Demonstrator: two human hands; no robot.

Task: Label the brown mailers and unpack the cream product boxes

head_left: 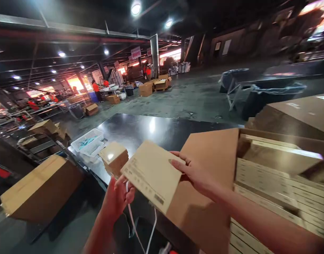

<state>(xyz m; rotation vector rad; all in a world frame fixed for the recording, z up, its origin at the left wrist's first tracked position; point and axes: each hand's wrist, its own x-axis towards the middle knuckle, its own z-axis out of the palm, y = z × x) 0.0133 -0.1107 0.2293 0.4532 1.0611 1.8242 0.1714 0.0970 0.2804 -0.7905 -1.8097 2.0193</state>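
A flat cardboard box (153, 173) with small dark print and a barcode along its near edge is tilted in front of me. My right hand (190, 171) grips its right side, thumb on top. At its left corner, the curled fingers of my left hand (119, 192) hold the edge, partly hidden beneath it. A white cord (134, 222) runs across those fingers and hangs below. To the right stands a large open carton (212, 148) with stacked flat boxes (262, 176) inside. Just beyond my left hand sits a stack of similar boxes (114, 155).
The dark glossy table (140, 125) extends ahead. A white plastic basket (87, 141) with blue items is at its left edge. A closed carton (42, 187) stands lower left. Lined bins (273, 95) are at the right, and people in orange tops (97, 90) are far back.
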